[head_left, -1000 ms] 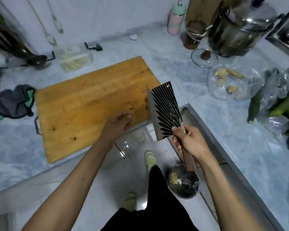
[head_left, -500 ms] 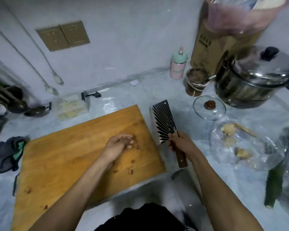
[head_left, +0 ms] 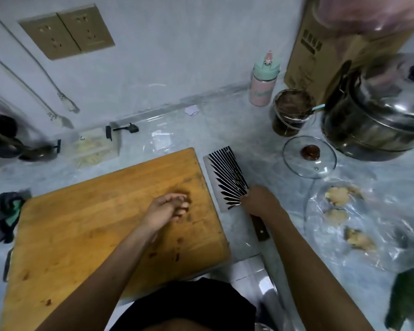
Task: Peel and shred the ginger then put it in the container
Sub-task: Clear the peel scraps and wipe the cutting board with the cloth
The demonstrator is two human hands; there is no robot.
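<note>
Wooden cutting board point(head_left: 86, 225) lies on marble counter point(head_left: 227, 130) against grey wall point(head_left: 177, 44).

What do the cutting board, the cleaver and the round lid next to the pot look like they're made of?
Cutting board: wood, by its grain and joined strips, matte and stained. Cleaver: shiny metal blade with black stripes, probably steel; brown riveted handle, likely wood. Round lid: clear, so likely glass, with a dark knob.

We see the ginger point(head_left: 337, 195) as three pale, knobbly pieces lying apart from each other inside a clear plastic bag point(head_left: 378, 247) on the counter at our right. The container point(head_left: 95, 149), clear and rectangular with black clips, sits behind the cutting board and holds pale yellow shreds.
</note>
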